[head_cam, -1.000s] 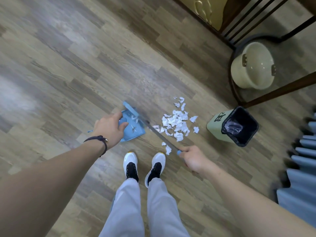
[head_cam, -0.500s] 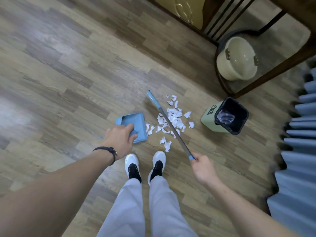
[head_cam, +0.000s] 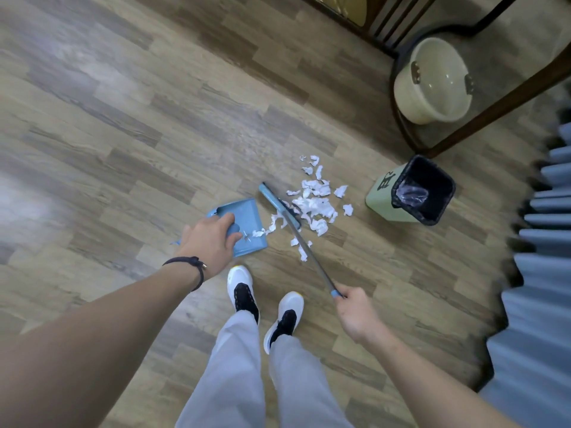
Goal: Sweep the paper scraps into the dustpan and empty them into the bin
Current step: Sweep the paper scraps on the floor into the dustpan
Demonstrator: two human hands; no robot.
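A blue dustpan [head_cam: 247, 216] lies on the wooden floor, with my left hand [head_cam: 210, 240] shut on its handle. A few white scraps lie at its open edge. The main pile of white paper scraps [head_cam: 315, 205] lies just right of the dustpan. My right hand [head_cam: 355, 310] grips the end of a long-handled blue broom [head_cam: 278, 203], whose head rests on the floor between the dustpan and the pile. A green bin [head_cam: 411, 194] with a black liner stands to the right of the scraps.
A dark wooden chair frame [head_cam: 506, 91] stands at the back right with a cream basin [head_cam: 432, 81] under it. Blue pleated fabric [head_cam: 537, 298] hangs along the right edge. My two white shoes [head_cam: 265, 298] stand just behind the dustpan.
The broom head has come down from the far side of the pile to its left edge, next to the dustpan. A few scraps have been pushed to the pan's lip. The view has shifted slightly.
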